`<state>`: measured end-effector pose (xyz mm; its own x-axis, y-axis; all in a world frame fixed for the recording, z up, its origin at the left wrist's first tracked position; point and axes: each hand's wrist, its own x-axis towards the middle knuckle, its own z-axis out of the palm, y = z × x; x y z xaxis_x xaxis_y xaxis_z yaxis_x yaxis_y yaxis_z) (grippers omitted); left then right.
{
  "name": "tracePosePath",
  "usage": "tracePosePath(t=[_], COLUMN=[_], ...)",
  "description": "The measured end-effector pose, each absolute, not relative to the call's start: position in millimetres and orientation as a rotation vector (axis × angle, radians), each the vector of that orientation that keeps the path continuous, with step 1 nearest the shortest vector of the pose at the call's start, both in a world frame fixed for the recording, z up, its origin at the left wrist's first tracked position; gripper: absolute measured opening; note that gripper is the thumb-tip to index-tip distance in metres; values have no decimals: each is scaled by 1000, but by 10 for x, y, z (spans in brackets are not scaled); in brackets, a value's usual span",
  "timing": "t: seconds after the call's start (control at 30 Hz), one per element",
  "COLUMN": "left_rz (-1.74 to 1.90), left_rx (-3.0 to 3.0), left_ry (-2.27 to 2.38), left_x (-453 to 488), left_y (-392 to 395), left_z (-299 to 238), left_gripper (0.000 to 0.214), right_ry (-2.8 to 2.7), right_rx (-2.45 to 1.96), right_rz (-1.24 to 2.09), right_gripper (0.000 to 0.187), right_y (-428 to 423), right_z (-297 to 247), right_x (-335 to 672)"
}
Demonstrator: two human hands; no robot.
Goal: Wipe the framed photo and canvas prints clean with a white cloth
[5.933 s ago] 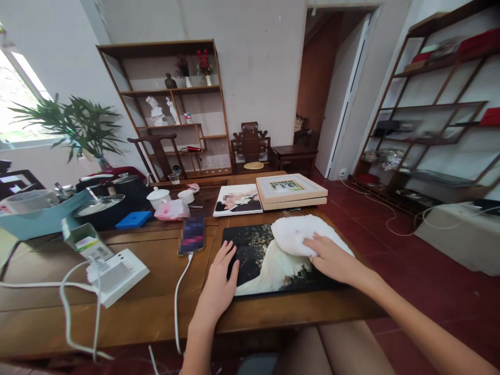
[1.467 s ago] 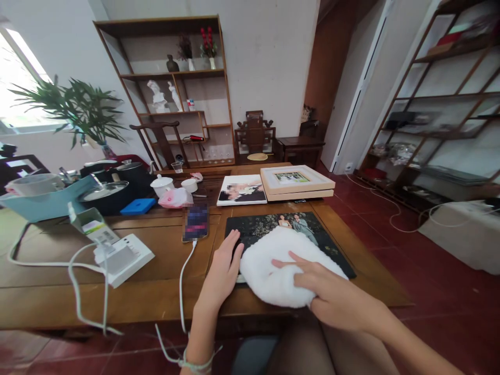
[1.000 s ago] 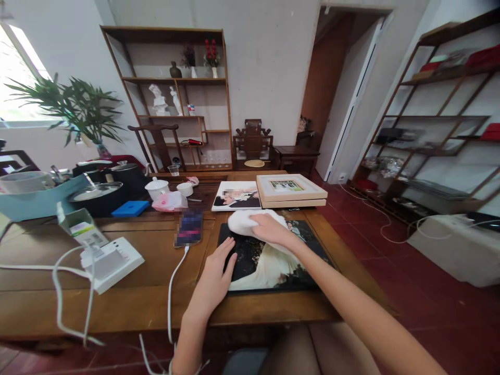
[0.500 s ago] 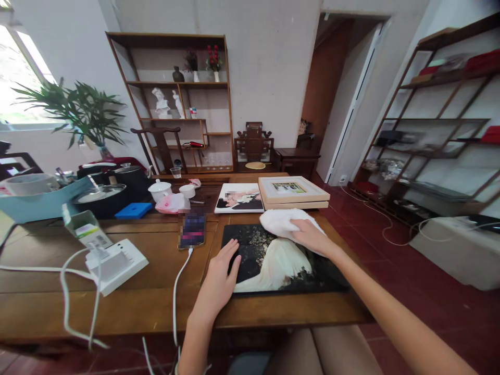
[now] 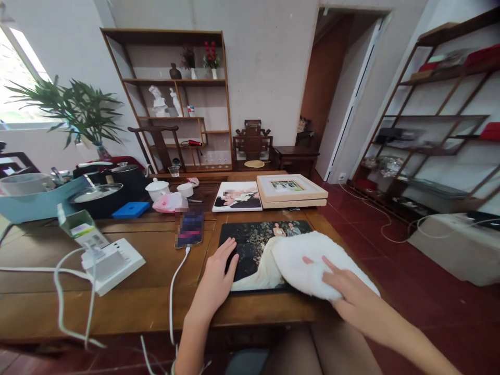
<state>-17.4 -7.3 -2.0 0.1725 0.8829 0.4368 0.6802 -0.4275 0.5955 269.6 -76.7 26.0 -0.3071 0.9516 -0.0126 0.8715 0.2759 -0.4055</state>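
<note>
A dark wedding photo panel [image 5: 250, 255] lies flat near the front edge of the wooden table, showing a couple and a long pale dress. My left hand [image 5: 219, 268] rests on its left edge, open, fingers stretched and thumb apart. In my right hand [image 5: 344, 286] is a fluffy white cloth [image 5: 300, 260], bunched under the fingers and pressed on the panel's right part. The cloth hides the panel's lower right corner and much of the dress.
Behind the panel lie a white photo print [image 5: 237, 197] and stacked light wood frames [image 5: 292, 191]. To the left are a phone [image 5: 189, 229] on a white cable, a power strip [image 5: 119, 265], a blue box [image 5: 130, 210], a white teapot [image 5: 157, 189] and a black pan [image 5: 97, 200].
My right hand has pulled the white cloth from the panel's top edge toward me and to the right. The pictured couple is now uncovered. My left hand stays in place.
</note>
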Motion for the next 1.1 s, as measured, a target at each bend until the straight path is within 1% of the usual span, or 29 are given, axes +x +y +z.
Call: tracePosePath(t=[0.1,0.17,0.23,0.37,0.47,0.6,0.7,0.83,0.93,1.03,1.1], left_rz=[1097,1092,1082,1067,1080,1098,1088,1074,1066,1070,1062], left_rx=[2199,2208,2216,2243,2251,2264,2276,2288,2282,2274,2268], left_ry=[1498,1496,1496,1498,1494,1485,1503,1509,1512,1517,1524], left_x=[-172,-174,-178,-189,-195,-199,-205,-211,-209,-200,-195], left_y=[-73,-71,-65,-50,-43,-39,-29,-12,-8,-15,-22], left_z=[-11,-10,-12,-19,-19,-19,-24,-36,-39,-34,-30], left_gripper=[34,34,34,34,34,33,32,33,33,33,33], right_ry=[-2337,-2320,-2285,-2237,-2249,-2218,-2197,-2237,-2316,-2366,-2394], right_rx=[-1639,-1644,-1663,-1628,-1559,-1568,-1588,-1614,-1614,-1611,-1615], right_rz=[603,620,590,473,406,343,318,333,389,510,571], right_gripper=[52,50,44,25,21,26,34,44,42,54,61], right_y=[-986,-963,-814,-291,123,438,382,-85,-593,-1014,-1141], right_z=[263,269,285,369,437,459,430,366,305,266,270], right_x=[2780,2821,2836,2776,2698,2602,2540,2517,2566,2629,2648])
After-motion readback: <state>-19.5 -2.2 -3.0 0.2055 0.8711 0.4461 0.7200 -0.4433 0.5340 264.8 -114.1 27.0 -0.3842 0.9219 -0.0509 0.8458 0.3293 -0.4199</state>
